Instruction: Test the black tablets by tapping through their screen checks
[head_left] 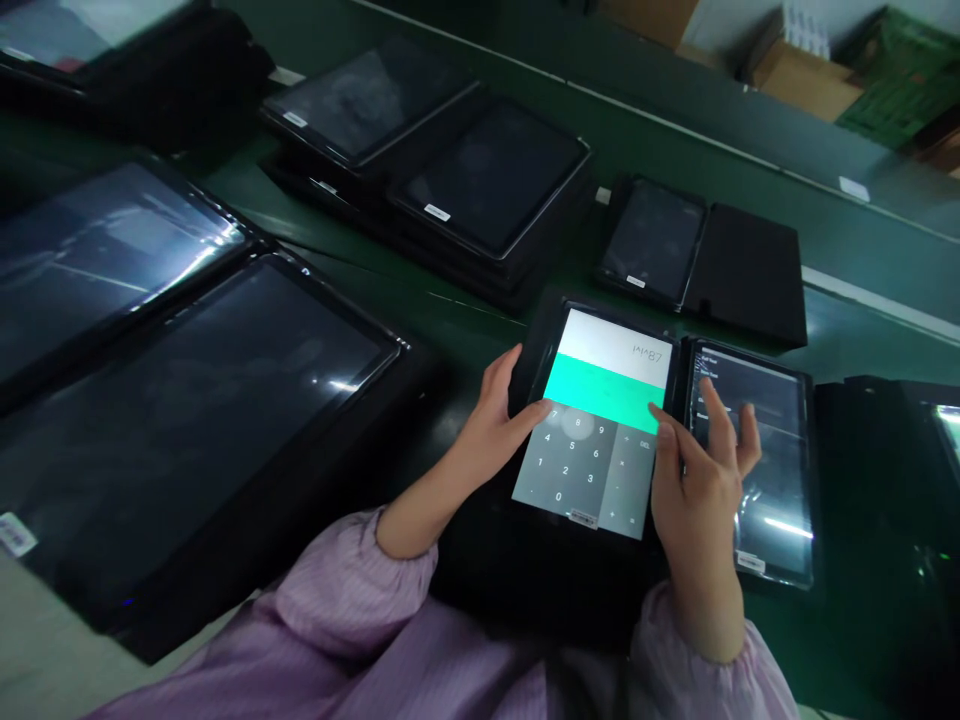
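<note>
A lit tablet (589,465) shows a calculator with a green band and the digits 87 at the top right. My left hand (495,425) grips its left edge, thumb over the screen near the 7 key, fingers behind the edge. My right hand (701,465) is at the tablet's right side, index fingertip at the green band, thumb beside it, the other fingers spread and holding nothing. Under that hand lies a second tablet (780,450) with a dark screen and small white text, partly hidden by the fingers.
Two stacks of black devices, topped by a tablet (495,180) and another tablet (375,95), stand behind. A small tablet (656,240) lies beside a black box (750,270). Large dark screens (217,400) fill the left. Cardboard (802,80) and a green crate (896,75) are beyond the green table (862,245).
</note>
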